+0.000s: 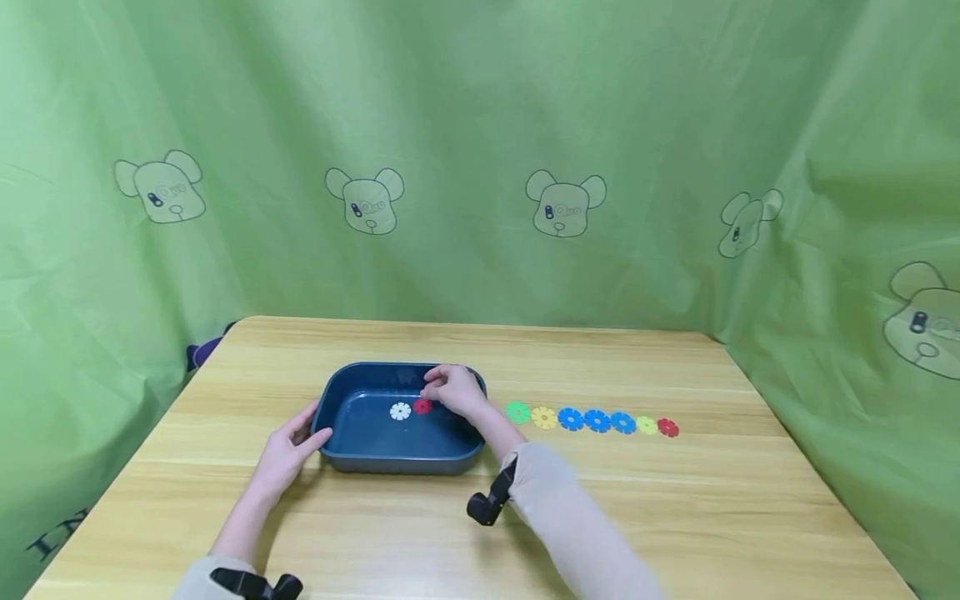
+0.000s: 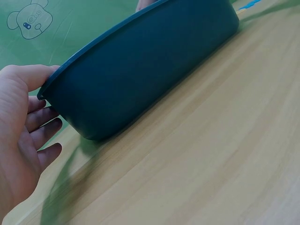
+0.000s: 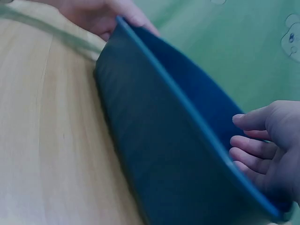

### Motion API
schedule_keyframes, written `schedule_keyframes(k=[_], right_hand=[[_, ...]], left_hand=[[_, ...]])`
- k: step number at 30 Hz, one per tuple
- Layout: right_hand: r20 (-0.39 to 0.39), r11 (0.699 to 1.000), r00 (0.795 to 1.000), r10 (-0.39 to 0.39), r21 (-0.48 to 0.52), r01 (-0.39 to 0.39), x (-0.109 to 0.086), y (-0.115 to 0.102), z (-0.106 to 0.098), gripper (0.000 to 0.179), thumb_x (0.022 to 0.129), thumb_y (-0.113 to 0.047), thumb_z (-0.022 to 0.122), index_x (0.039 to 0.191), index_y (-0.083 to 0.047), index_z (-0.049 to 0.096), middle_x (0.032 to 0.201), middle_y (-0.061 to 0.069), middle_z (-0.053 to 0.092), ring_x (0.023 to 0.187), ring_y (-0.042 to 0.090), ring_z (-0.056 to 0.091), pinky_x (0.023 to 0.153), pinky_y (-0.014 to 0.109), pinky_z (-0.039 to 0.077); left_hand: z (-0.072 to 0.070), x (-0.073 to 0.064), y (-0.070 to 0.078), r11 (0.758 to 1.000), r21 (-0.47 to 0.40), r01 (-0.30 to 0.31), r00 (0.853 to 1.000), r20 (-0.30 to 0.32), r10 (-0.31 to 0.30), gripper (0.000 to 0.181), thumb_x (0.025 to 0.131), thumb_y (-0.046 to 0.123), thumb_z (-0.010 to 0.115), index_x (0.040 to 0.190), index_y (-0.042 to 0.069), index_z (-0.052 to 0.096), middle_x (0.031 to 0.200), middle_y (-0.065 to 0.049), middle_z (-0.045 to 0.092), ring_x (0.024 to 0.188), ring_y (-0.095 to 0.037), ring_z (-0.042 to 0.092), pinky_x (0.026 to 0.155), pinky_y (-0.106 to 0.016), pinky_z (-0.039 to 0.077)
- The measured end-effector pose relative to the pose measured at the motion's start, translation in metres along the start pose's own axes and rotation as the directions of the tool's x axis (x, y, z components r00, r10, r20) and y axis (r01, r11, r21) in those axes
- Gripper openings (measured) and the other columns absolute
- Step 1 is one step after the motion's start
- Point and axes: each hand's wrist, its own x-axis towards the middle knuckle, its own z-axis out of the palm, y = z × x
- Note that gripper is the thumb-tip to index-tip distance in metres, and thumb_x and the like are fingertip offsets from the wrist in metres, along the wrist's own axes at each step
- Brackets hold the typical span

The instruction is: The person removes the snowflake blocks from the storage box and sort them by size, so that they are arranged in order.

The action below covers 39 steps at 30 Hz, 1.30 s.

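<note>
A dark blue rectangular basin [image 1: 405, 465] stands on the table. My left hand [image 1: 283, 454] holds its left end, thumb over the rim and fingers against the outside, as the left wrist view [image 2: 21, 126] also shows. Inside lie a white notched plastic disc [image 1: 401, 411] and a red notched disc [image 1: 423, 406]. Over the basin's right part is my right hand [image 1: 456, 390], its fingertips just above the red disc. In the right wrist view the fingers [image 3: 253, 147] are loosely bent with the thumb apart, nothing visible between them; the basin wall hides the discs there.
Right of the basin a row of notched discs runs along the wooden table [image 1: 600, 517]: green [image 1: 518, 412], yellow [image 1: 544, 417], several blue [image 1: 597, 421], yellow-green [image 1: 647, 425] and red [image 1: 668, 427]. A green curtain [image 1: 465, 275] hangs behind and at both sides.
</note>
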Motion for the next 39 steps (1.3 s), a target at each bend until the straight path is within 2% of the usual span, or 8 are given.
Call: schedule_keyframes(k=[6,10,13,18,24,30,35,39], right_hand=[[-0.017,0.997,0.999,0.052,-0.052,-0.053,0.004,0.008,0.013,0.028,0.079,-0.005,0.071,0.105,0.003,0.065,0.088,0.010,0.067,0.082,0.018,0.062,0.074,0.029,0.050],[0.000,0.994,0.997,0.074,-0.082,-0.074,0.007,0.008,0.017,0.032,0.077,-0.005,0.073,0.107,0.003,0.064,0.092,0.010,0.066,0.086,0.020,0.059,0.078,0.031,0.049],[0.026,0.990,0.997,0.071,-0.126,-0.067,0.008,0.009,0.018,0.034,0.076,-0.004,0.074,0.108,0.003,0.064,0.093,0.010,0.065,0.087,0.021,0.058,0.080,0.031,0.048],[0.087,0.974,0.996,0.020,-0.227,0.000,0.008,0.011,0.019,0.032,0.076,-0.001,0.072,0.107,0.001,0.065,0.095,0.009,0.064,0.087,0.019,0.056,0.081,0.029,0.047],[0.107,0.928,0.994,-0.025,-0.368,0.063,0.006,0.012,0.022,0.026,0.073,-0.004,0.075,0.098,-0.001,0.069,0.090,0.006,0.065,0.081,0.018,0.055,0.076,0.026,0.046],[0.091,0.897,0.996,-0.014,-0.440,0.053,0.006,0.014,0.024,0.021,0.074,-0.011,0.077,0.091,-0.003,0.068,0.084,0.004,0.063,0.076,0.017,0.052,0.071,0.024,0.045],[0.088,0.894,0.996,-0.018,-0.444,0.055,0.005,0.013,0.023,0.020,0.071,-0.010,0.078,0.081,-0.005,0.061,0.073,0.001,0.055,0.070,0.016,0.048,0.063,0.024,0.042],[0.065,0.898,0.997,-0.037,-0.435,0.062,0.004,0.011,0.023,0.022,0.071,-0.006,0.076,0.080,-0.007,0.056,0.072,0.001,0.053,0.069,0.017,0.049,0.060,0.025,0.040]], left_hand=[[0.001,0.000,0.000,1.000,0.000,0.002,1.000,-0.004,-0.002,0.059,0.091,0.015,0.059,0.141,-0.003,0.033,0.138,-0.024,0.041,0.123,-0.032,0.043,0.083,-0.005,0.036],[0.000,0.000,-0.001,1.000,0.000,0.004,1.000,-0.008,-0.004,0.059,0.092,0.015,0.059,0.141,-0.003,0.034,0.138,-0.023,0.041,0.123,-0.031,0.042,0.083,-0.005,0.036],[0.000,0.001,-0.001,1.000,-0.003,0.001,1.000,-0.004,-0.001,0.058,0.091,0.014,0.059,0.141,-0.003,0.034,0.138,-0.023,0.041,0.123,-0.032,0.042,0.083,-0.005,0.037],[0.000,0.001,0.000,1.000,0.002,-0.002,1.000,-0.008,0.002,0.058,0.091,0.013,0.060,0.140,-0.004,0.034,0.137,-0.024,0.042,0.123,-0.033,0.043,0.083,-0.005,0.037],[0.001,0.001,-0.001,1.000,0.004,-0.003,1.000,-0.009,0.003,0.058,0.091,0.012,0.060,0.140,-0.005,0.035,0.137,-0.024,0.042,0.124,-0.033,0.042,0.083,-0.004,0.036],[0.002,0.002,-0.003,1.000,-0.003,-0.004,1.000,-0.015,0.004,0.057,0.090,0.012,0.060,0.139,-0.005,0.036,0.136,-0.024,0.043,0.122,-0.033,0.043,0.083,-0.006,0.038],[0.002,0.002,-0.003,1.000,-0.003,-0.003,1.000,-0.012,0.003,0.057,0.091,0.012,0.060,0.140,-0.004,0.036,0.136,-0.023,0.043,0.122,-0.032,0.043,0.084,-0.006,0.038],[0.001,0.001,-0.003,1.000,-0.010,0.002,1.000,-0.011,-0.002,0.058,0.091,0.012,0.060,0.140,-0.003,0.035,0.137,-0.023,0.042,0.123,-0.032,0.043,0.084,-0.006,0.037]])
